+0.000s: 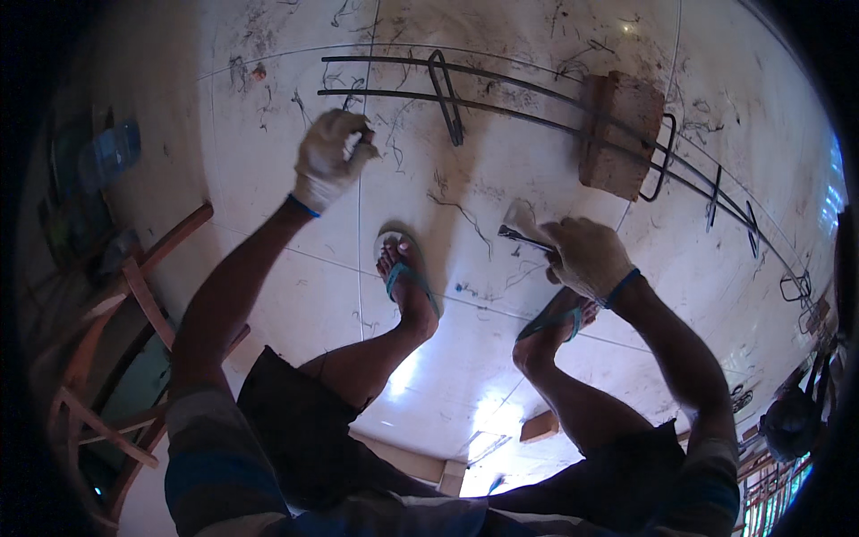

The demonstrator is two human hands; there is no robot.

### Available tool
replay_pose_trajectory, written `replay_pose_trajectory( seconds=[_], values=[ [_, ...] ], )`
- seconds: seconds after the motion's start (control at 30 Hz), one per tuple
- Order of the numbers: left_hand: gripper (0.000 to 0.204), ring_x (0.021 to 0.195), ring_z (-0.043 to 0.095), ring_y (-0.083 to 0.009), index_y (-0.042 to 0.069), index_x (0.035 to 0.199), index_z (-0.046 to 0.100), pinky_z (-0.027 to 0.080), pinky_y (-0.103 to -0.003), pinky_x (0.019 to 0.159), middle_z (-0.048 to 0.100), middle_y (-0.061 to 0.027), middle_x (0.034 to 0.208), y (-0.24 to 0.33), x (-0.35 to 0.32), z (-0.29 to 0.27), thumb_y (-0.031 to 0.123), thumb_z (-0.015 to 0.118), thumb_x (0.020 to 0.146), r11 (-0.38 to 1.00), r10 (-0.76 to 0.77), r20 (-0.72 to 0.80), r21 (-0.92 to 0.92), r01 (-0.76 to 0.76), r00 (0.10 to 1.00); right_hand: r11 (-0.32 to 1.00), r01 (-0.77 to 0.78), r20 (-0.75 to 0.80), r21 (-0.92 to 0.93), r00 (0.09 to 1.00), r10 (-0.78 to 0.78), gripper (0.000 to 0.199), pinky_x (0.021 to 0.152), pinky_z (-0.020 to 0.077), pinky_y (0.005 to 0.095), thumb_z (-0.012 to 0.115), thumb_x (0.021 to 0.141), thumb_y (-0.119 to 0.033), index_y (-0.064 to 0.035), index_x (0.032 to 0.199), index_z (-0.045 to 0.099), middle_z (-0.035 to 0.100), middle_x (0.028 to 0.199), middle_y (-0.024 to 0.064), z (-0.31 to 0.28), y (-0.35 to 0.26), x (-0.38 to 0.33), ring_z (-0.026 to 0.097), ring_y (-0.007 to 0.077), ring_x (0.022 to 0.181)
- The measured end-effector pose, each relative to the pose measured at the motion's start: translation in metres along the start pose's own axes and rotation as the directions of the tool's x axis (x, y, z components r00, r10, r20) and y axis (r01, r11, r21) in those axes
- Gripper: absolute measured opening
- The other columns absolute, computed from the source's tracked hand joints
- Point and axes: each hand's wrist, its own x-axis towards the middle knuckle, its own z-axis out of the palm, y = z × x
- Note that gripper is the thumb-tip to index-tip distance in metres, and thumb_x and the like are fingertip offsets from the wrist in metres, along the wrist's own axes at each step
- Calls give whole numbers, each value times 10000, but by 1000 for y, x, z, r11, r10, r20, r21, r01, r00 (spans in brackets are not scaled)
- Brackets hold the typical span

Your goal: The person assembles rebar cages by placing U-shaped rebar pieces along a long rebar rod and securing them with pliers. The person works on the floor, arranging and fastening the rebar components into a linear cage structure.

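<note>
My left hand [333, 159], in a pale work glove, hovers over the floor near the left ends of two long steel bars [528, 114]. Its thumb and fingers curl together in a pinch; what they hold, if anything, is too small to make out. Gloved too, my right hand [586, 257] is wrapped around dark metal pincers [526, 238], their head pointing left, above my right foot. A bent steel stirrup [445, 98] loops around both bars near their left ends. Further right, the bars cross a reddish brick [622, 134], and a second stirrup [664, 159] hangs beside it.
Snippets of thin tie wire [465, 215] litter the pale tiled floor [304, 286]. My sandalled feet [407, 273] stand between my hands. A wooden frame [134, 295] is at the left. Behind my right foot lies a wooden block [539, 427]. More stirrups [752, 229] sit along the bars.
</note>
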Motion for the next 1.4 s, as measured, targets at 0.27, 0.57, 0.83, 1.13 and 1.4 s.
replay_pose_trajectory(
  seconds=[0.27,0.57,0.83,1.13,1.4],
  values=[
    [504,1165,600,-364,79,1314,603,477,-468,1022,622,-173,1268,-40,64,-64,373,728,924,852,84,37,516,-91,996,863,429,-492,-267,709,-505,612,1044,512,468,800,860,-230,-119,1420,579,627,1345,167,-121,-38,129,611,364,1226],
    [821,1317,584,-349,51,1628,262,493,-441,1050,502,-213,1533,-49,64,-68,563,491,1029,832,-534,210,301,466,819,918,364,-205,-160,897,-391,621,1094,487,436,604,999,-442,-117,1514,483,596,1471,134,-136,-33,210,615,332,1271],
    [568,1098,683,-228,145,1535,448,570,-413,927,602,-82,1373,-60,59,-88,442,516,1055,560,-699,365,-255,789,614,938,345,-217,36,919,-330,454,970,540,369,520,1000,-333,-62,1340,651,716,1245,71,-137,-29,215,675,237,1088],
    [472,1128,667,-251,88,1384,580,557,-428,940,661,-92,1263,-53,62,-78,390,590,1022,866,-493,160,183,465,855,882,288,-273,374,943,-192,319,762,536,317,524,1024,-355,-86,1000,694,705,894,33,-125,-5,253,656,147,760],
    [626,1174,609,-369,28,1301,603,491,-474,1007,653,-183,1200,31,54,-19,458,750,872,855,196,317,408,-320,928,822,99,-152,561,988,-15,442,649,521,316,558,1025,-505,-90,905,649,650,822,24,-118,-8,255,601,135,651]
  ],
)
